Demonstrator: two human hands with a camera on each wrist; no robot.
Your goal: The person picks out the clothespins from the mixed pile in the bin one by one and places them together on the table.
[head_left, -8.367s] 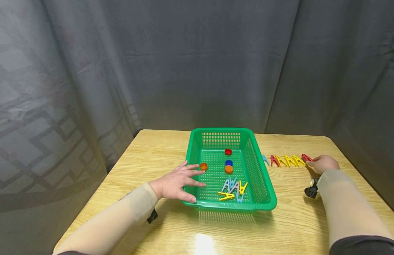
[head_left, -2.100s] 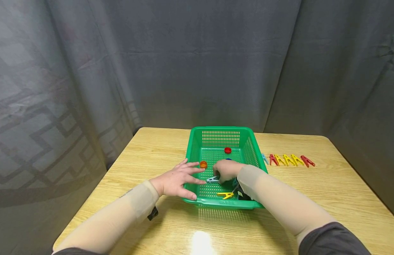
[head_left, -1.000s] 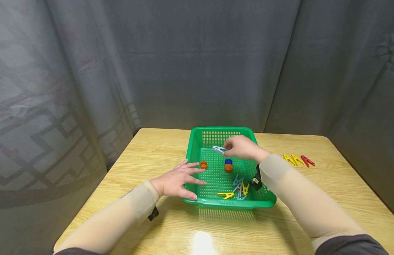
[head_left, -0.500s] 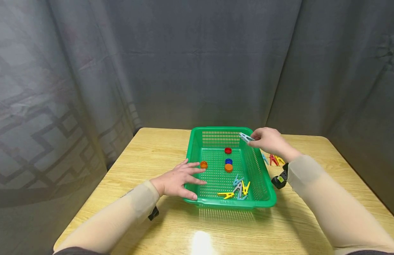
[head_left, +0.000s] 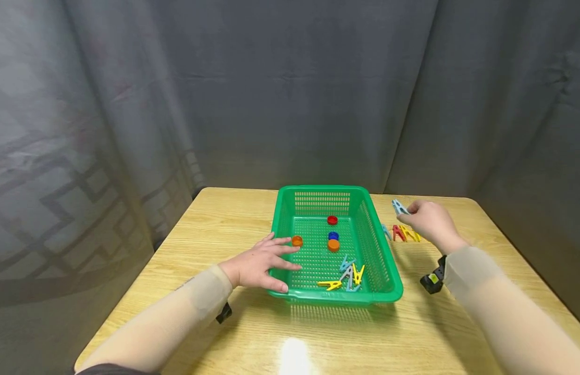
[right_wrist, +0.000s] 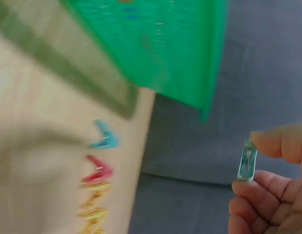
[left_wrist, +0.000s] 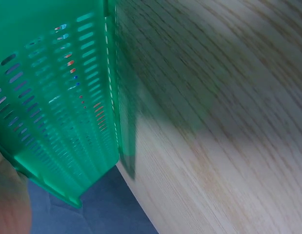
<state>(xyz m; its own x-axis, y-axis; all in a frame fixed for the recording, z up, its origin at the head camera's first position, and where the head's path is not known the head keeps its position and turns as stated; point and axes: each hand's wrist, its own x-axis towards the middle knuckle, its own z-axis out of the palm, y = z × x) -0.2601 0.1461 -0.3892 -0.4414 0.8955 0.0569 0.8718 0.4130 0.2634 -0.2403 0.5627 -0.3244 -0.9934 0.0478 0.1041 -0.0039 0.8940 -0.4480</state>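
One pale blue clothespin (head_left: 399, 207) aloft: pinches it in the right hand (head_left: 433, 223) above the counter (head_left: 233, 219), near a clothespin row (head_left: 399, 233) right of the green basket (head_left: 336, 296); holds the left hand (head_left: 260, 265), fingers spread, over its left rim.

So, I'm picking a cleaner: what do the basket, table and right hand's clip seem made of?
Basket: plastic, slightly shiny; its slotted walls look moulded.
Table: wood or wood-look laminate; grain shows, and glare suggests a glossy coat.
Clip: likely smooth plastic, given its even pale blue; any metal inside is too small to confirm.
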